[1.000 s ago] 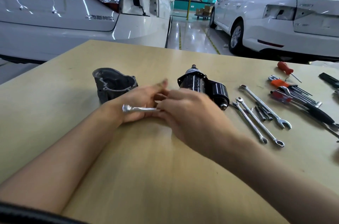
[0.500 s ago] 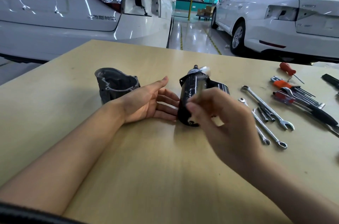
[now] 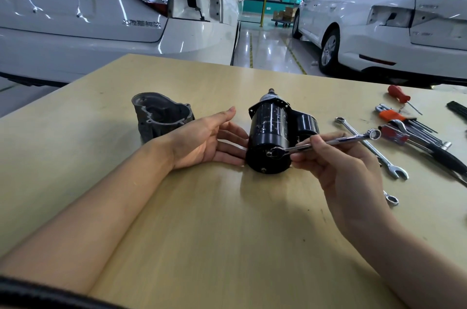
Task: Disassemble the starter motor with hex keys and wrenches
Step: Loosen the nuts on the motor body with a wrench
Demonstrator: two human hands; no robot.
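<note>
Housing (image 3: 161, 116) is already removed; end-cap bolts remain. Motor (image 3: 270, 131) is steadied by the flat left hand (image 3: 209, 141); wrench (image 3: 326, 143) is gripped in the right hand (image 3: 346, 169).

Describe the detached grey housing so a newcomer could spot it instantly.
On the pale wooden table, look left of the black cylindrical starter motor, just beyond the open left hand. The grey cast-metal housing sits there alone, a hollow, matte shell, unlike the shiny chrome wrenches lying to the right.
</note>
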